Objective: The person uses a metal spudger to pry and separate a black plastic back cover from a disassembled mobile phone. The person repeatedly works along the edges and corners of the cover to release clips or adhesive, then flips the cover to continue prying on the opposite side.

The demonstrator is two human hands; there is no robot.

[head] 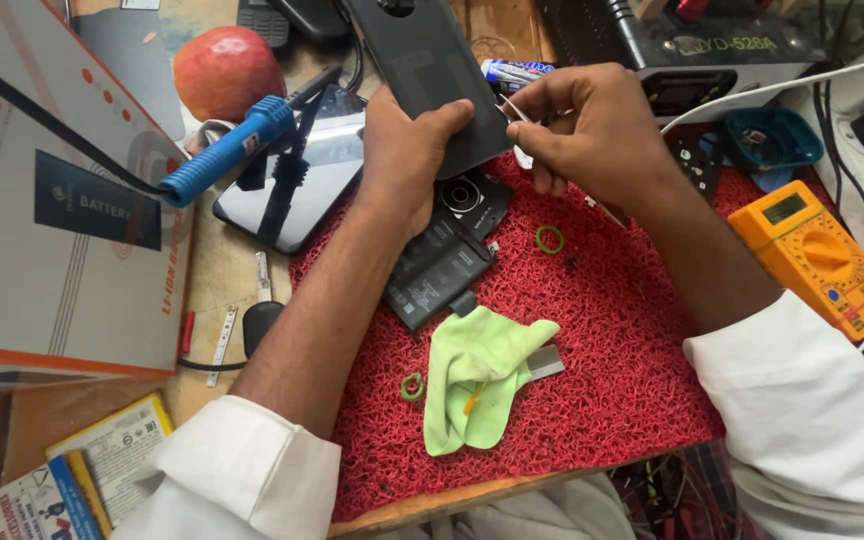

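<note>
My left hand [404, 150] grips the lower edge of a dark grey phone back cover [422, 62], held tilted above the red mat [612, 360]. At the cover's right edge, my right hand [592, 135] pinches a thin white pry tool [518, 112]. Under the hands lies an opened black phone body [442, 255] with its battery and camera ring showing. A small green ring [550, 239] sits on the mat just right of it.
A green cloth [472, 375] and another green ring [413, 386] lie near the mat's front. A blue-handled soldering iron [227, 150], a second phone [317, 165], an apple [227, 70] and a white box [47, 200] are at left. A yellow multimeter [812, 255] is at right.
</note>
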